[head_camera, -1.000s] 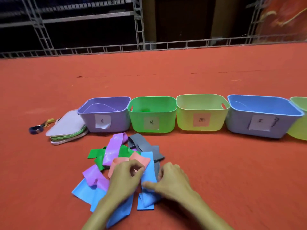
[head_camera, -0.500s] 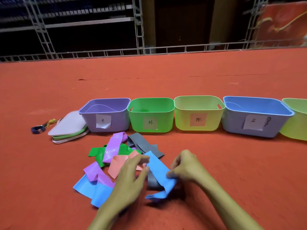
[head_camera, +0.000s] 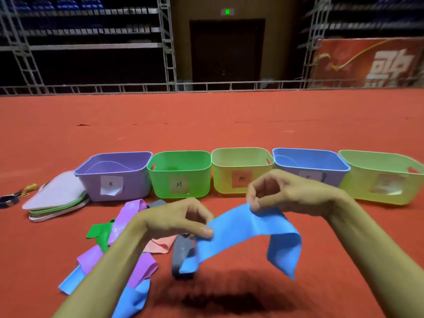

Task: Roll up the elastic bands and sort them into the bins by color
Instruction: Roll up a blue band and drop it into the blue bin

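Both hands, left hand [head_camera: 181, 220] and right hand [head_camera: 282, 191], pinch the blue band [head_camera: 247, 228] aloft (ends dangling), so its slack could skew the roll.

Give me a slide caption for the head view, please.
Left hand and right hand pinch a blue band before five bins.

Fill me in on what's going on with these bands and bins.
A person holds a blue band above the red floor, with the left hand and right hand each pinching its edge. It hangs loose, not yet rolled. Other bands, purple, green, pink, grey and blue, lie in a heap under the left arm. Five bins stand in a row behind, the blue bin just beyond the right hand.
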`<state>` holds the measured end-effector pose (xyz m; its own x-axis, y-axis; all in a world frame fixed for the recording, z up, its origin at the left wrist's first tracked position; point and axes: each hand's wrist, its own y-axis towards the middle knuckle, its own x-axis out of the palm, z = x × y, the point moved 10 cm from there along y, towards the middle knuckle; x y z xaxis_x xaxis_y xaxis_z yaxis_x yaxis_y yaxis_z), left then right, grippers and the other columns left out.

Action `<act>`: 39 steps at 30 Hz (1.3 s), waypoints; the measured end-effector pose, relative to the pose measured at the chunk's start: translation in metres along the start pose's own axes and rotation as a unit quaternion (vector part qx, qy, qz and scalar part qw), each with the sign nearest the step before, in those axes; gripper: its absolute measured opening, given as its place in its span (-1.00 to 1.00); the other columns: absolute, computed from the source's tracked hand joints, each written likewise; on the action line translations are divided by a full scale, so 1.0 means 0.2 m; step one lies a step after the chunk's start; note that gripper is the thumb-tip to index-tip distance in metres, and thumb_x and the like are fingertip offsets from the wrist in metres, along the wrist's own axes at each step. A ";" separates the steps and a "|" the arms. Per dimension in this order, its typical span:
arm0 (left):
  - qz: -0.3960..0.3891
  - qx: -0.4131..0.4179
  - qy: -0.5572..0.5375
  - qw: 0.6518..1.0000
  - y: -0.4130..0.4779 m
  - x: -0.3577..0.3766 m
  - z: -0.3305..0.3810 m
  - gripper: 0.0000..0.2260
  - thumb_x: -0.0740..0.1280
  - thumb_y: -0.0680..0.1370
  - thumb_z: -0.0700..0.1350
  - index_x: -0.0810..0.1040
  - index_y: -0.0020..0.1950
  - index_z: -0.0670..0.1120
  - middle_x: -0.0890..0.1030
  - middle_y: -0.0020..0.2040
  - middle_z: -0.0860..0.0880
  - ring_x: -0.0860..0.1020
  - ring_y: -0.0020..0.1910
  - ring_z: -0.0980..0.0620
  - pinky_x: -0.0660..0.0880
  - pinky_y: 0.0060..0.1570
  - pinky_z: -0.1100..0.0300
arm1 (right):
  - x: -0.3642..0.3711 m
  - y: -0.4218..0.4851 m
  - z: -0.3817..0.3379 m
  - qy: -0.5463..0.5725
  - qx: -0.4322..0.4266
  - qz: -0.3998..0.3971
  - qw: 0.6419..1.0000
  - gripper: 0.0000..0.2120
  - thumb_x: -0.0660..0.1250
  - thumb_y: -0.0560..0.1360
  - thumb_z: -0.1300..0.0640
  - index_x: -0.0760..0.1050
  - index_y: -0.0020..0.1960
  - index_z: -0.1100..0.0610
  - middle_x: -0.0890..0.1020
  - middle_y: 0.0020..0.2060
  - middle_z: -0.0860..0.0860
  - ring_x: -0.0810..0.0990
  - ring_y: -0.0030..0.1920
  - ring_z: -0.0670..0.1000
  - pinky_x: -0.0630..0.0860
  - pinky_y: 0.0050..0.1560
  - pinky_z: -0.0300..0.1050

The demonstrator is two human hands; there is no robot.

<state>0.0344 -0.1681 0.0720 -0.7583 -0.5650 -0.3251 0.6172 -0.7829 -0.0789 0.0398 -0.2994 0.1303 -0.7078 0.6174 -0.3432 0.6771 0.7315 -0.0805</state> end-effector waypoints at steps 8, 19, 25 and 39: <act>0.044 0.011 -0.001 0.999 -0.03 -0.05 0.23 -0.93 0.43 0.55 -0.30 0.56 -0.09 -0.21 0.64 -0.26 -0.11 0.58 -0.33 0.06 0.48 -0.33 0.32 | -0.20 -0.25 -0.02 -0.129 0.031 0.006 0.991 -0.90 0.51 0.51 0.16 0.67 -0.17 0.14 0.62 -0.30 0.00 0.52 -0.28 -0.07 0.41 -0.27 -0.24; 0.256 0.005 0.041 0.966 -0.19 -0.41 0.14 -0.68 0.58 0.35 0.10 0.64 -0.30 -0.13 0.48 -0.39 -0.07 0.25 -0.33 -0.12 0.11 -0.31 -0.09 | -0.46 -0.44 0.27 -0.136 0.102 0.029 0.985 -0.84 0.55 0.47 0.27 0.64 -0.23 0.11 0.65 -0.31 0.02 0.57 -0.29 -0.06 0.47 -0.24 -0.23; 0.311 0.004 -0.015 0.950 -0.28 -0.54 0.02 -0.16 0.62 0.28 0.26 0.42 -0.15 -0.54 0.30 -0.27 -0.22 0.23 -0.27 -0.16 0.35 -0.30 0.16 | -0.68 -0.53 0.37 0.024 0.043 0.232 0.972 -0.81 0.61 0.33 0.24 0.60 -0.20 0.25 0.59 -0.33 0.22 0.54 -0.37 0.04 0.56 -0.30 -0.18; 0.391 -0.053 -0.100 0.913 -0.20 -0.50 -0.16 -0.62 0.63 0.13 0.15 0.65 -0.25 -0.05 0.51 -0.27 0.00 0.47 -0.35 0.18 0.36 -0.27 0.24 | -0.81 -0.46 0.23 0.086 -0.080 0.429 0.895 -0.82 0.38 0.51 0.39 0.45 -0.19 0.20 0.44 -0.32 0.07 0.45 -0.34 -0.01 0.66 -0.38 -0.08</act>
<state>0.0929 -0.0725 0.0778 -0.0933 -0.9853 -0.1430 0.9954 -0.0955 0.0090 0.1017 -0.4804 0.1508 0.0297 0.9976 -0.0633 0.9589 -0.0106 0.2836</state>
